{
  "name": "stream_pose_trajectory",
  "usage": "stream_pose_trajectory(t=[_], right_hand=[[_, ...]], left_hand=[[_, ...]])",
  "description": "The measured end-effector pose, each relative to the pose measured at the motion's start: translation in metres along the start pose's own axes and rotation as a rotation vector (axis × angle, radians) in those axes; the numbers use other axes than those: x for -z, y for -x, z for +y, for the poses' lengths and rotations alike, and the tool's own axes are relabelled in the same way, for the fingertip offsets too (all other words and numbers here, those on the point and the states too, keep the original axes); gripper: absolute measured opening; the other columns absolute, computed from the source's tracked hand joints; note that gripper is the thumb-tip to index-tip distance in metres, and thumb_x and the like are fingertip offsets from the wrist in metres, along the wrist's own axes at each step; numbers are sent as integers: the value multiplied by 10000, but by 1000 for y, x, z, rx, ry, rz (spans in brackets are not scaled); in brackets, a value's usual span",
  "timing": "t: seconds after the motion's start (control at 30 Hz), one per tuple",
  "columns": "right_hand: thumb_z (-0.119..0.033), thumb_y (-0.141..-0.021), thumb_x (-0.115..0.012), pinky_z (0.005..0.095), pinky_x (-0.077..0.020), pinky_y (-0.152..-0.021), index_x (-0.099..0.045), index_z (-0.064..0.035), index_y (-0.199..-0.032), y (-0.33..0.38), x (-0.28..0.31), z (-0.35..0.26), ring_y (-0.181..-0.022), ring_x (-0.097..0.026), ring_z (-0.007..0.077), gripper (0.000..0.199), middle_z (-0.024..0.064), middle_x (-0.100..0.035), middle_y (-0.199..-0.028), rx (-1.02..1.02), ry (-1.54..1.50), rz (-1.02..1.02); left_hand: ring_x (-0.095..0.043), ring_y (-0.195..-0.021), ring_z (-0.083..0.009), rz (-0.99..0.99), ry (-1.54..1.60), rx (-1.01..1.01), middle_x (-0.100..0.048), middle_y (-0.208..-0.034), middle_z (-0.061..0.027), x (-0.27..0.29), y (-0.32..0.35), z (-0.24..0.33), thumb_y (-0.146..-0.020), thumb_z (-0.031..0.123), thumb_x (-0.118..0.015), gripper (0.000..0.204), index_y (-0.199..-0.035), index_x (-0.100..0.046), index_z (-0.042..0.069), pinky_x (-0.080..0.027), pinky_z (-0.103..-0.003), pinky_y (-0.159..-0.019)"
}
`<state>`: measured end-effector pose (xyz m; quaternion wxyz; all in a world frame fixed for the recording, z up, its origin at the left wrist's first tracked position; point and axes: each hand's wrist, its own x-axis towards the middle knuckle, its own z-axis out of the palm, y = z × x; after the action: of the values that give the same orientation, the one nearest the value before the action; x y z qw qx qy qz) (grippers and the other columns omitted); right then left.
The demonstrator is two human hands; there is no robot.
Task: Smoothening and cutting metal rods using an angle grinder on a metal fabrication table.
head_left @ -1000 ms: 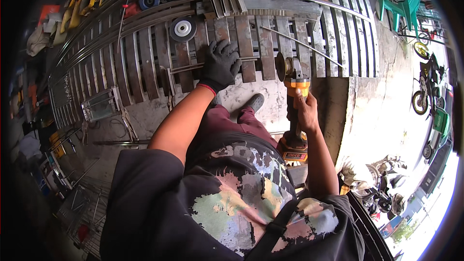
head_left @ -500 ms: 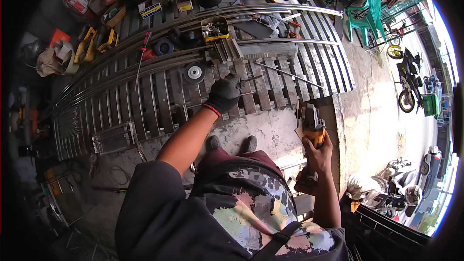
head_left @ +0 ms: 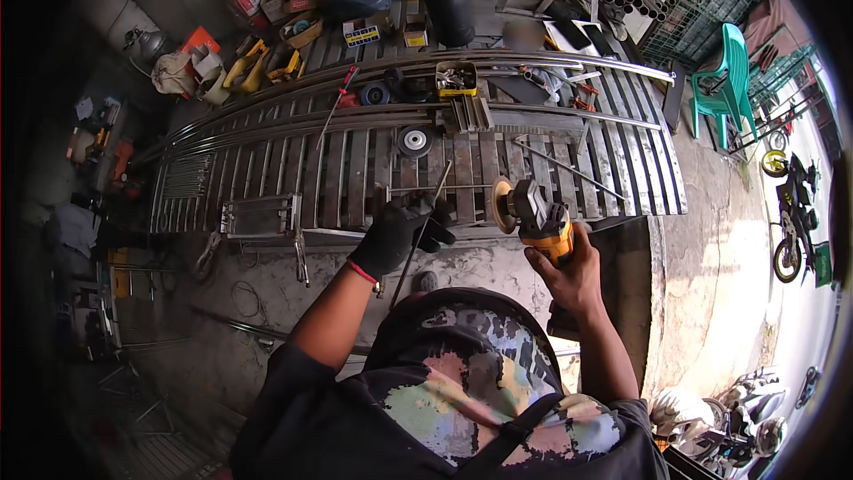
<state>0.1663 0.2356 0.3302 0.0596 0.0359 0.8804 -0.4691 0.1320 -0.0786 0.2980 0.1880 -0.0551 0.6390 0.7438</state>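
Observation:
My left hand (head_left: pixel 395 236), in a black glove with a red cuff, grips a thin metal rod (head_left: pixel 443 178) that slants across the front edge of the slatted metal bench (head_left: pixel 355 164). A second thin rod (head_left: pixel 462 186) lies crosswise just beyond the glove, its right end close to the grinder's disc. My bare right hand (head_left: pixel 576 277) is closed round a yellow and black angle grinder (head_left: pixel 547 238). Its tan disc (head_left: pixel 501 204) faces left, toward the rods; whether it touches them I cannot tell.
A loose grinding disc (head_left: pixel 415 142) rests on the slats, near stacked metal angle pieces (head_left: pixel 471 114) and a yellow box of small parts (head_left: pixel 457 80). Long tubes (head_left: pixel 293 93) run along the bench. A clamp-like metal frame (head_left: pixel 260 216) sits front left. A green chair (head_left: pixel 724 84) stands right.
The grinder in my right hand has come up from beside my body to the bench edge, its disc now near the rods. My left hand has drawn nearer with a rod, tilting it. The view shifted.

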Motion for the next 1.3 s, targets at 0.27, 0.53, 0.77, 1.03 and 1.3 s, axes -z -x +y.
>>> stream_pose_trajectory(t=[0.27, 0.53, 0.77, 1.03, 1.3], right_hand=[[-448, -846, -909, 440, -599, -858, -585, 15, -1258, -23, -18, -11, -984, -785, 390, 699, 249, -780, -1029, 234, 16, -198], [-420, -856, -912, 416, -609, -843, -577, 29, -1257, -27, -31, -29, -942, -793, 354, 689, 247, -779, -1023, 317, -18, -308], [-297, -871, -915, 355, -600, -840, -597, 15, -1272, -25, -37, -37, -903, -762, 197, 600, 168, -794, -1017, 330, 66, -341], [-460, -848, -915, 424, -599, -797, -589, 15, -1219, -23, -33, -38, -891, -789, 384, 685, 254, -768, -943, 368, 39, -336], [-445, -854, -913, 430, -589, -767, -581, 3, -1191, -20, -25, -40, -880, -777, 424, 651, 262, -754, -916, 372, 68, -318]], left_hand=[[-499, -542, -81, 203, 30, -41, -625, -730, 0, 24, 60, -23, -1125, 211, -518, 240, -1161, -697, 56, -384, -247, -497], [-553, -518, -88, 379, 114, -3, -684, -758, -41, -5, 109, -6, -1109, 210, -526, 277, -1083, -722, 16, -431, -235, -478], [-614, -533, -99, 442, 194, -2, -763, -846, -85, -19, 114, -8, -1067, 184, -590, 196, -1098, -726, 47, -435, -240, -493], [-655, -583, -89, 446, 230, -71, -784, -890, -85, -23, 109, -7, -1054, 154, -675, 139, -1103, -724, 34, -462, -224, -544], [-688, -721, -103, 472, 63, -240, -748, -843, -69, -19, 97, -12, -1006, 77, -723, 57, -986, -717, 25, -526, -247, -650]])
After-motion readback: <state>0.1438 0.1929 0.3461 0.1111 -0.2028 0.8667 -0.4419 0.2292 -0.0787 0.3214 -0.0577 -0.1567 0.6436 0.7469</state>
